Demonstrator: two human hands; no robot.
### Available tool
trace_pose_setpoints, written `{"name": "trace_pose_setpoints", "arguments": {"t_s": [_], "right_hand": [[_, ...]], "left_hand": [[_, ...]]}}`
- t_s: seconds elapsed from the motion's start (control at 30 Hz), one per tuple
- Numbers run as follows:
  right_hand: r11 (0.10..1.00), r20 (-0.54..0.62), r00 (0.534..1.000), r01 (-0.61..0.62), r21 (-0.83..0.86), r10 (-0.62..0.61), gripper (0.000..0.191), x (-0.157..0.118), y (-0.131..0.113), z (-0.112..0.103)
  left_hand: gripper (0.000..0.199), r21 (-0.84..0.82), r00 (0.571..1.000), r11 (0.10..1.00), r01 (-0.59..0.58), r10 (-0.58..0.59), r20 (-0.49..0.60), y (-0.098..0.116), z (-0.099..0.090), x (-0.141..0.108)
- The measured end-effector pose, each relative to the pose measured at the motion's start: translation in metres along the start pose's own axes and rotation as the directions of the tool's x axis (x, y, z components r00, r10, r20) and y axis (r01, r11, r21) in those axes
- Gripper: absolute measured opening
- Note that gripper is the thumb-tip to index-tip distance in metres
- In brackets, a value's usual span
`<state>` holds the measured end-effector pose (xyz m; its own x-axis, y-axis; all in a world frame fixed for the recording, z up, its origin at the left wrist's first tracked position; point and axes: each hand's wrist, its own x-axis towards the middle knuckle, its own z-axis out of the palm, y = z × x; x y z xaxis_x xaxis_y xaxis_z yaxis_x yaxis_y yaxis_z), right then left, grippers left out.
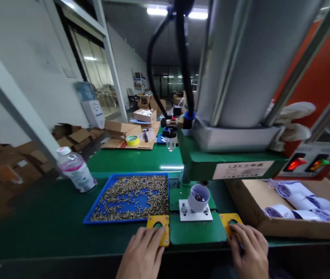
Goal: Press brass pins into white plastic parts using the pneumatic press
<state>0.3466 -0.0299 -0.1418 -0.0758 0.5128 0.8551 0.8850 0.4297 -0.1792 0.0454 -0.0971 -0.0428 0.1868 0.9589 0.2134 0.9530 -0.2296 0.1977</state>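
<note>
My left hand [143, 254] rests palm down on a yellow button box [158, 224] at the front of a green press machine [200, 159]. On the matching yellow button box [229, 221] to the right lies my right hand [249, 252], fingers curled over it. Between them a white lamp housing [198, 197] sits upright on a white fixture plate [195, 215], under the machine's large grey cylinder [249, 62]. Neither hand holds anything.
A blue tray [101, 207] of several small brass parts lies to the left. A plastic bottle [76, 170] stands beyond it. A cardboard box [293, 226] with white housings sits at right. Cardboard boxes and a yellow tape roll [132, 140] lie farther back.
</note>
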Motion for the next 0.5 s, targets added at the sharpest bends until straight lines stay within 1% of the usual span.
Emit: {"name": "trace_pose_setpoints", "arguments": {"t_s": [0.1,0.2,0.27,0.33,0.37,0.43,0.5], "right_hand": [[0.999,-0.015,0.999,-0.045,0.013,0.045,0.023,0.001,-0.004,0.002],[0.996,-0.015,0.997,-0.074,0.047,0.074,0.024,0.001,-0.004,0.003],[0.992,-0.016,0.995,-0.100,0.072,0.101,0.023,0.000,-0.003,0.004],[0.991,-0.022,0.994,-0.104,0.085,0.106,0.021,-0.001,-0.001,0.005],[0.992,-0.028,0.995,-0.096,0.083,0.099,0.021,-0.001,-0.001,0.006],[0.995,-0.037,0.997,-0.069,0.072,0.072,0.020,-0.001,0.000,0.006],[0.997,-0.050,0.998,-0.042,0.069,0.046,0.019,-0.002,0.001,0.007]], "left_hand": [[0.038,0.017,0.997,0.999,0.051,-0.051,0.060,0.014,-0.009,0.004],[0.033,-0.015,0.990,0.996,0.086,-0.084,0.118,0.014,-0.022,0.015],[0.031,-0.025,0.990,0.995,0.094,-0.091,0.112,0.004,-0.030,0.031],[0.030,-0.003,0.989,0.993,0.116,-0.115,0.089,-0.010,-0.033,0.054],[0.027,0.015,0.986,0.991,0.132,-0.133,0.096,-0.017,-0.032,0.067],[0.022,0.057,0.973,0.983,0.172,-0.179,0.144,-0.028,-0.028,0.092],[0.022,0.090,0.958,0.976,0.199,-0.213,0.192,-0.031,-0.022,0.110]]}}
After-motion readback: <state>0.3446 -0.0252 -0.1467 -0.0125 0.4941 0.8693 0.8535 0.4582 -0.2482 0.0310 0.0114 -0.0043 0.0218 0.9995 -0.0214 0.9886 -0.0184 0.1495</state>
